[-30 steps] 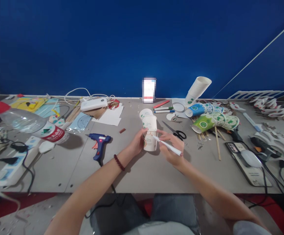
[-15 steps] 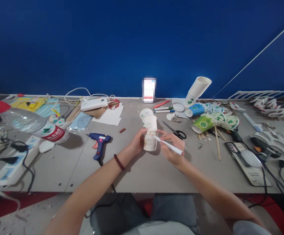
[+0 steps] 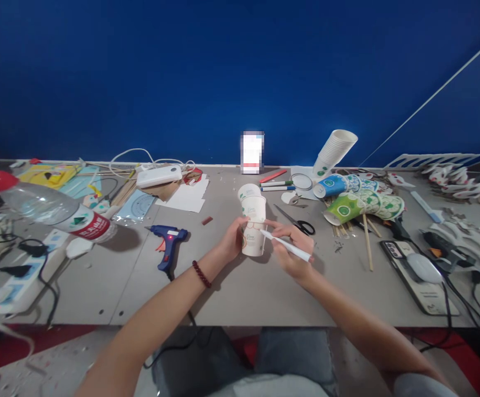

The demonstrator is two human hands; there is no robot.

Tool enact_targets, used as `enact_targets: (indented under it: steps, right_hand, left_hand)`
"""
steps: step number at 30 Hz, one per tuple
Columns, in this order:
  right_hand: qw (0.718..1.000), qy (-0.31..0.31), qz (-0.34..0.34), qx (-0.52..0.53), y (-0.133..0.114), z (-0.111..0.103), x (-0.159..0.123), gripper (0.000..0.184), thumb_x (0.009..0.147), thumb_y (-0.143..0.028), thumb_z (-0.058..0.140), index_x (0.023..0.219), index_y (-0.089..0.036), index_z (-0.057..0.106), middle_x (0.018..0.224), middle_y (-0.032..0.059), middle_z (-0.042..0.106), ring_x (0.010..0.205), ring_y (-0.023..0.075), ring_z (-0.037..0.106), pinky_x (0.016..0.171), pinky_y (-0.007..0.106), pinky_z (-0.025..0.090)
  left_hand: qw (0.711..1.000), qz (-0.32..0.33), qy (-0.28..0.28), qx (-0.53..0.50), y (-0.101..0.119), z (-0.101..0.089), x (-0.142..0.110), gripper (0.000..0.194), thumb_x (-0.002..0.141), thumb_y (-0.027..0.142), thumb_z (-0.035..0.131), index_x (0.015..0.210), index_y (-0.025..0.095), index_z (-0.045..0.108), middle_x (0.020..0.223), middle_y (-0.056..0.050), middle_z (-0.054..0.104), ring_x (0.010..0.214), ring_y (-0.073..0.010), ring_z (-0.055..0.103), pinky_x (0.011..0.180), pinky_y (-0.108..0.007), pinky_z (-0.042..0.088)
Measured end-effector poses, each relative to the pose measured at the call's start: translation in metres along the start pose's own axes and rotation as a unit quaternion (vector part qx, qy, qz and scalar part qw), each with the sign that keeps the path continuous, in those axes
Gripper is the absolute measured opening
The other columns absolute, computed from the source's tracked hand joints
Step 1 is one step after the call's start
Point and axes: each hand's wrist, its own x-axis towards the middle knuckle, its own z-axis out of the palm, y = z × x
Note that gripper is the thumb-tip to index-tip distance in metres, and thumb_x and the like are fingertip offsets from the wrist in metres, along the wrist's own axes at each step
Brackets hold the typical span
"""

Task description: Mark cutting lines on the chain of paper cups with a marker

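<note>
Joined white paper cups (image 3: 254, 208) with printed patterns lie in a row at the middle of the table. My left hand (image 3: 235, 240) grips the nearest part from its left side, thumb on top. In my right hand (image 3: 292, 247) is a white marker pen (image 3: 287, 248), its tip at the right side of the nearest cup. My right index finger reaches over to the cups' edge. The marker's tip hides the spot it points at.
A blue glue gun (image 3: 167, 242) lies to the left, beyond it a plastic bottle (image 3: 70, 212). Right of the cups are scissors (image 3: 295, 220), several markers (image 3: 278, 185), a cup stack (image 3: 334, 151), blue and green cup pieces (image 3: 347, 208) and a phone (image 3: 413, 275).
The marker's rear end has swung slightly right and up, with my right hand shifting a little. The cups have moved only slightly in my left hand.
</note>
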Motion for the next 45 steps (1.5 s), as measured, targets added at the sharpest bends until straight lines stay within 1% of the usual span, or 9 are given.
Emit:
enact_targets:
  steps: [7,11,18,25,32,38,45]
  right_hand:
    - [1.000,0.002,-0.002,-0.016,-0.0002,-0.0008,0.0001,0.006,0.082,-0.018,0.058,0.080,-0.024,0.058,0.068,0.0002,0.068,0.088,0.0290,0.078,0.057,0.029,0.058]
    - [1.000,-0.002,-0.002,-0.026,-0.0005,-0.0018,0.0004,0.006,0.082,-0.018,0.058,0.080,-0.024,0.056,0.069,0.0003,0.069,0.087,0.0289,0.078,0.057,0.030,0.058]
    - [1.000,0.001,-0.003,-0.028,-0.0005,-0.0018,0.0007,0.008,0.081,-0.017,0.057,0.080,-0.024,0.055,0.069,0.0005,0.068,0.086,0.0286,0.078,0.056,0.029,0.058]
    - [0.999,0.007,-0.001,-0.036,0.0001,-0.0024,0.0001,0.008,0.080,-0.017,0.057,0.081,-0.024,0.054,0.069,0.0000,0.068,0.083,0.0282,0.078,0.057,0.030,0.058]
    - [0.999,0.010,-0.001,-0.039,0.0002,-0.0025,0.0009,0.008,0.081,-0.017,0.058,0.083,-0.024,0.055,0.070,0.0003,0.069,0.082,0.0274,0.078,0.055,0.029,0.057]
    - [0.999,0.010,0.003,-0.045,-0.0017,-0.0039,0.0033,0.007,0.082,-0.018,0.058,0.082,-0.025,0.055,0.070,0.0008,0.071,0.079,0.0262,0.078,0.054,0.030,0.057]
    - [0.999,0.013,-0.004,-0.038,-0.0016,-0.0025,0.0037,0.007,0.082,-0.018,0.058,0.083,-0.025,0.055,0.070,0.0003,0.069,0.081,0.0262,0.078,0.057,0.030,0.058]
  left_hand:
    - [1.000,-0.007,-0.002,0.005,-0.0015,-0.0047,0.0022,0.033,0.065,0.041,0.070,0.084,0.014,0.069,0.072,-0.005,0.068,0.065,-0.0194,0.058,0.066,-0.032,0.044]
    - [1.000,-0.006,-0.019,0.004,-0.0028,-0.0074,0.0036,0.034,0.066,0.041,0.069,0.086,0.013,0.069,0.074,-0.006,0.069,0.066,-0.0205,0.060,0.067,-0.033,0.045]
    - [1.000,-0.005,-0.026,0.014,-0.0039,-0.0085,0.0041,0.037,0.067,0.043,0.068,0.089,0.013,0.069,0.077,-0.008,0.070,0.070,-0.0224,0.062,0.070,-0.035,0.045]
    - [1.000,-0.014,-0.017,0.017,-0.0052,-0.0095,0.0051,0.041,0.065,0.043,0.069,0.090,0.011,0.069,0.078,-0.009,0.070,0.069,-0.0223,0.062,0.071,-0.037,0.047]
    - [1.000,-0.005,-0.016,0.019,-0.0045,-0.0088,0.0044,0.035,0.066,0.041,0.069,0.084,0.012,0.070,0.075,-0.008,0.070,0.069,-0.0207,0.061,0.070,-0.034,0.045]
    - [1.000,-0.006,-0.024,0.006,-0.0046,-0.0094,0.0043,0.031,0.068,0.039,0.069,0.085,0.013,0.070,0.076,-0.007,0.070,0.068,-0.0197,0.060,0.069,-0.032,0.043]
    - [1.000,-0.008,-0.012,0.008,-0.0053,-0.0074,0.0039,0.036,0.064,0.041,0.071,0.086,0.013,0.069,0.074,-0.006,0.069,0.066,-0.0193,0.059,0.068,-0.033,0.043]
